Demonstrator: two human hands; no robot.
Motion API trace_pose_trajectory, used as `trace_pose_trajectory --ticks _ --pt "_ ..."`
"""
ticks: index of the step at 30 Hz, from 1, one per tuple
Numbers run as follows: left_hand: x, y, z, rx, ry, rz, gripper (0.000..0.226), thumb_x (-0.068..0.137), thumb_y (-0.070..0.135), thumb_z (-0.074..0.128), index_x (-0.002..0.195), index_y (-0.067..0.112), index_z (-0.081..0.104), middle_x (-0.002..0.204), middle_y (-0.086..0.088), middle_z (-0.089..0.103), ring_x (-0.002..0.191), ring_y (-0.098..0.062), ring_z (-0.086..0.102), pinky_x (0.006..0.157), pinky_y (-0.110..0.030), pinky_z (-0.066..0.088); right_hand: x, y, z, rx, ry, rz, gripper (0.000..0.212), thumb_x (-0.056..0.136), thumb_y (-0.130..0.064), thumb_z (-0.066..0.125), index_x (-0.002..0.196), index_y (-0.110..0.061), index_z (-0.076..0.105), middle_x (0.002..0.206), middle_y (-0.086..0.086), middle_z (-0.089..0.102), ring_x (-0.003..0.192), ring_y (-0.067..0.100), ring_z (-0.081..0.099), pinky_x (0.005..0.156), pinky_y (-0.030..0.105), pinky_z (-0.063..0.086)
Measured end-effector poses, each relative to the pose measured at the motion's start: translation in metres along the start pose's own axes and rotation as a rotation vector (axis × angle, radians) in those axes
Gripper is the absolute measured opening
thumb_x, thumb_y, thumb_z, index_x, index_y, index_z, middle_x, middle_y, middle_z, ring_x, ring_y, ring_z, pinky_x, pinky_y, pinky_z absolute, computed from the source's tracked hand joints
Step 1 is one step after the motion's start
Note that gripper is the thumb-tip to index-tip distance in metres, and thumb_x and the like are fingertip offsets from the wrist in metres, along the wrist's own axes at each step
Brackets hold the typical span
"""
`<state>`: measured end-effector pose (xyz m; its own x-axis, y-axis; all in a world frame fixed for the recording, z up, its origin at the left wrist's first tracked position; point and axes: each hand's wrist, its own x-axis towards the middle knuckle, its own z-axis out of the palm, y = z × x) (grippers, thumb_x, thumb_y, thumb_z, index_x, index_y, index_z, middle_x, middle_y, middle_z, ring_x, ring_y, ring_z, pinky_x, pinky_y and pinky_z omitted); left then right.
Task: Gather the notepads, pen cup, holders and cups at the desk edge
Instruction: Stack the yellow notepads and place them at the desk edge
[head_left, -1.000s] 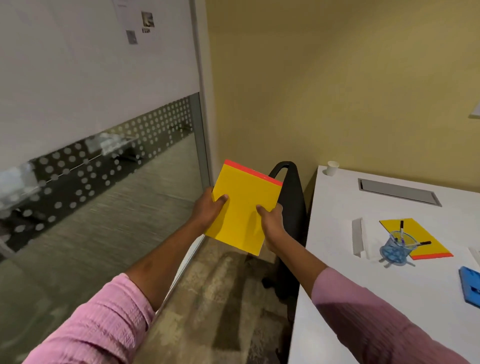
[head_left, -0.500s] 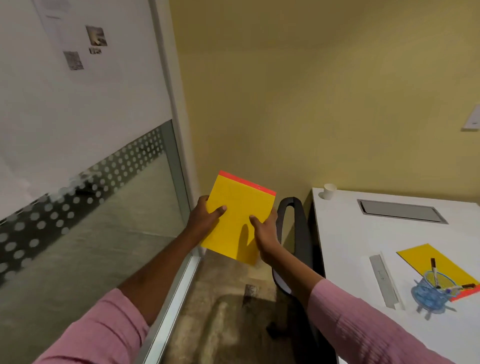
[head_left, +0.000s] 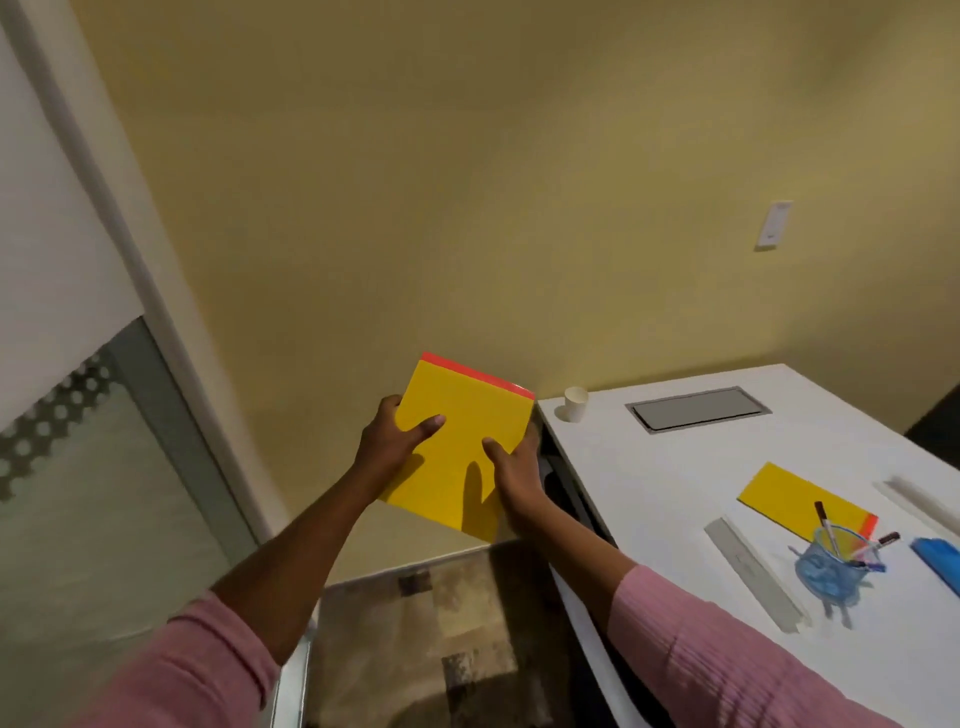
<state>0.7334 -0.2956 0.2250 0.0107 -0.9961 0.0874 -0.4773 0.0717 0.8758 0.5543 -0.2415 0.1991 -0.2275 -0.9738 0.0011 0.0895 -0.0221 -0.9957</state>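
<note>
Centre frame: yellow notepad (head_left: 460, 447), red top edge, held off the desk by left hand (head_left: 389, 441) and right hand (head_left: 514, 470), thumbs on its face. Right: white desk (head_left: 675, 467); paper cup (head_left: 575, 404); second notepad (head_left: 802, 501); blue pen cup (head_left: 830, 564).

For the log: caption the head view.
Left hand and right hand hold a yellow notepad beside the white desk.

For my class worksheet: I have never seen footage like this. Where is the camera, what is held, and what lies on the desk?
No machine here: a person wears one wide-angle camera on the head, looking down at their own hands. The left hand and right hand grip a yellow notepad in the air, beside the white desk. On the desk lie a paper cup at the far corner, a second yellow notepad, a blue pen cup holding pens, and a flat grey strip.
</note>
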Motion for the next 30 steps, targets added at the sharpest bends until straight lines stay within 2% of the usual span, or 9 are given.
trace_pose_trajectory --ticks 3,6,10,12,16,18,21,25,30 --pt "0.054 0.009 0.008 -0.009 -0.106 0.071 0.076 0.078 0.056 0.067 0.138 0.02 0.039 0.139 -0.01 0.051 0.124 -0.029 0.049 0.088 -0.033 0.037 0.034 0.0 0.007 -0.006 0.123 0.004 0.066 0.096 -0.021 0.056 0.148 -0.018 0.014 0.133 -0.002 0.039 0.119 0.016 0.043 0.101 0.039 0.037" --pt "0.1 0.021 0.022 -0.02 -0.205 0.118 0.07 0.079 0.057 0.065 0.135 0.02 0.041 0.135 -0.009 0.054 0.118 -0.026 0.052 0.087 -0.032 0.037 0.069 -0.001 0.004 -0.008 0.253 0.048 0.064 0.097 -0.024 0.056 0.146 -0.016 0.015 0.143 0.005 0.037 0.126 0.024 0.043 0.11 0.048 0.036" --pt "0.157 0.035 0.053 -0.047 -0.329 0.156 0.069 0.079 0.059 0.063 0.133 0.022 0.042 0.135 -0.008 0.054 0.103 -0.015 0.048 0.084 -0.032 0.036 0.118 -0.005 -0.013 -0.024 0.396 0.056 0.062 0.097 -0.027 0.056 0.145 -0.014 0.018 0.146 0.011 0.038 0.127 0.029 0.044 0.106 0.048 0.039" --pt "0.183 0.041 0.073 -0.05 -0.381 0.177 0.071 0.079 0.061 0.062 0.135 0.023 0.041 0.137 -0.008 0.052 0.107 -0.016 0.047 0.086 -0.033 0.036 0.143 -0.004 -0.025 -0.02 0.462 0.067 0.062 0.097 -0.029 0.055 0.145 -0.015 0.019 0.146 0.011 0.039 0.128 0.031 0.044 0.105 0.049 0.039" --pt "0.238 0.052 0.119 -0.012 -0.445 0.234 0.076 0.08 0.061 0.06 0.14 0.021 0.037 0.141 -0.012 0.046 0.125 -0.029 0.045 0.09 -0.037 0.036 0.196 -0.003 -0.055 0.012 0.554 0.068 0.061 0.097 -0.03 0.054 0.145 -0.016 0.02 0.147 0.011 0.04 0.128 0.032 0.045 0.108 0.053 0.038" --pt "0.265 0.059 0.146 0.019 -0.46 0.253 0.073 0.083 0.06 0.058 0.141 0.021 0.037 0.138 -0.015 0.044 0.122 -0.031 0.046 0.089 -0.038 0.037 0.223 0.0 -0.072 0.033 0.611 0.084 0.063 0.098 -0.031 0.052 0.147 -0.016 0.016 0.148 0.012 0.037 0.129 0.032 0.044 0.107 0.052 0.038" --pt "0.299 0.072 0.184 0.048 -0.489 0.291 0.069 0.087 0.058 0.053 0.141 0.018 0.037 0.138 -0.017 0.042 0.12 -0.032 0.047 0.089 -0.037 0.038 0.259 0.002 -0.096 0.079 0.672 0.105 0.062 0.098 -0.033 0.051 0.146 -0.018 0.015 0.147 0.012 0.038 0.119 0.028 0.047 0.098 0.046 0.04" --pt "0.342 0.093 0.233 0.074 -0.562 0.345 0.072 0.089 0.055 0.053 0.146 0.016 0.031 0.144 -0.018 0.035 0.128 -0.033 0.042 0.096 -0.039 0.037 0.302 0.003 -0.126 0.118 0.764 0.102 0.06 0.097 -0.03 0.054 0.145 -0.016 0.021 0.146 0.012 0.041 0.124 0.03 0.048 0.105 0.051 0.042" --pt "0.378 0.103 0.287 0.111 -0.633 0.378 0.074 0.089 0.053 0.056 0.147 0.015 0.027 0.146 -0.019 0.034 0.13 -0.035 0.041 0.101 -0.043 0.038 0.338 0.008 -0.156 0.09 0.856 0.129 0.058 0.094 -0.028 0.058 0.143 -0.015 0.029 0.142 0.01 0.045 0.122 0.029 0.049 0.104 0.051 0.043"
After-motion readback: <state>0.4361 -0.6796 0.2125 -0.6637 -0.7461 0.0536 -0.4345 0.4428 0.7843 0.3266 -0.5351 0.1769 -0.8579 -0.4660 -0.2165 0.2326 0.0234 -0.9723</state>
